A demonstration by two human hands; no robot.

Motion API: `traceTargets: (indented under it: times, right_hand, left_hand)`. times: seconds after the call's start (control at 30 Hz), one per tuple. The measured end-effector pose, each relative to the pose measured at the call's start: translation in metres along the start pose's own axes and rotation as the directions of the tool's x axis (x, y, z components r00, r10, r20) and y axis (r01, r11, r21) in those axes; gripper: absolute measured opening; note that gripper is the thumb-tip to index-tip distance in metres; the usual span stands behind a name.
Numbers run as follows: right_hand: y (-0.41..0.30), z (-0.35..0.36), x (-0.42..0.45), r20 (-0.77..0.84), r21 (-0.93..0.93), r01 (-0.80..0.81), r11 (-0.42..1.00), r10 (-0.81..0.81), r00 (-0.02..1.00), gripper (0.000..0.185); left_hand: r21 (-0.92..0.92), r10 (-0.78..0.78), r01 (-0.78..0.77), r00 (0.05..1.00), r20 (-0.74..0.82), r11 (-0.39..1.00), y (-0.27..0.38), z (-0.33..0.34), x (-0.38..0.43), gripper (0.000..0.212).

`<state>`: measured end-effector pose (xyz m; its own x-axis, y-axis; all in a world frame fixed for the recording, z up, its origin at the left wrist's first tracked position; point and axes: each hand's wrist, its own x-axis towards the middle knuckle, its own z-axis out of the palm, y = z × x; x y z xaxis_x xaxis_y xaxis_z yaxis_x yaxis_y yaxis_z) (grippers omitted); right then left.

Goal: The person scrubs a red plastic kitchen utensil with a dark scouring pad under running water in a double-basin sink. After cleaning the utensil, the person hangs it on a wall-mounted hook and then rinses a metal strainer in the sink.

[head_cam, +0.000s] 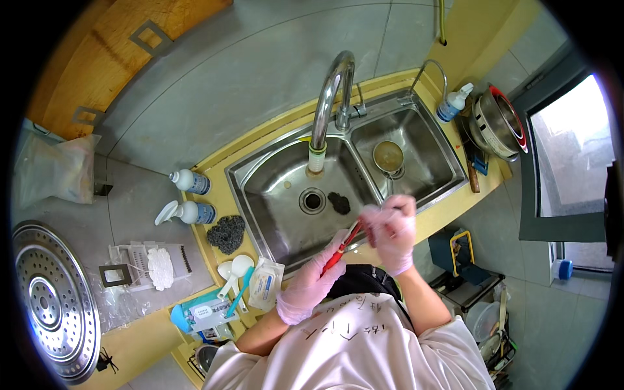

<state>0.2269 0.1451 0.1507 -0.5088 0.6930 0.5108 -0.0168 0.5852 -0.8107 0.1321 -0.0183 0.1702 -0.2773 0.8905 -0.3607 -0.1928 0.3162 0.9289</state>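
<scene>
My left hand [312,285], in a clear disposable glove, is closed around a red-handled tool [336,257] with a metal part toward its far end. Just right of it, my gloved right hand [392,234] is blurred, its fingers curled by the tool's far end; whether it grips anything is unclear. Both hands are at the front edge of a steel double sink [258,229]. In the left basin lies a dark clump [339,203] beside the drain [312,201]. The right basin holds a round, brownish ladle-like utensil [388,157], its handle pointing toward me.
A tall curved faucet [327,97] hangs over the left basin. Left are two spray-type bottles [195,213], steel wool [226,234], white spoons [241,267] and a glove packet [209,309]. Right stand another spray bottle [453,103], stacked metal bowls [492,122] and a wooden-handled utensil [473,175].
</scene>
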Motion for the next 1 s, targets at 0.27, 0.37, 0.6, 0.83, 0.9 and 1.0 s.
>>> traceTargets:
  times: [0.27,0.37,0.6,0.83,0.9,1.0]
  right_hand:
    - [-0.002,0.005,0.003,0.129,-0.014,-0.079,0.997,0.08,0.988,0.023]
    - [-0.003,0.01,-0.002,0.172,0.018,-0.136,0.991,0.131,0.976,0.018]
    - [0.083,0.02,0.02,-0.057,-0.084,-0.21,0.974,0.206,0.977,0.019]
    - [0.199,0.032,0.155,0.304,-0.755,-0.013,0.656,0.367,0.879,0.054]
    - [0.231,0.046,0.2,0.383,-0.859,0.132,0.495,0.448,0.808,0.055]
    - [0.253,0.062,0.228,0.424,-0.898,0.264,0.352,0.537,0.73,0.055]
  left_hand:
    - [0.648,0.417,-0.223,0.895,-0.161,0.728,-0.023,0.001,0.008,0.053]
    - [0.754,0.435,-0.163,0.883,-0.176,0.636,-0.029,-0.004,0.009,0.054]
    - [0.548,0.429,-0.23,0.863,-0.267,0.804,-0.074,-0.019,0.029,0.051]
    - [-0.922,-0.374,0.354,0.885,0.277,0.157,-0.08,-0.069,0.066,0.041]
    - [-0.928,-0.278,0.358,0.885,0.373,-0.105,-0.092,-0.077,0.087,0.037]
    - [-0.886,-0.13,0.325,0.914,0.384,-0.331,-0.094,-0.087,0.115,0.035]
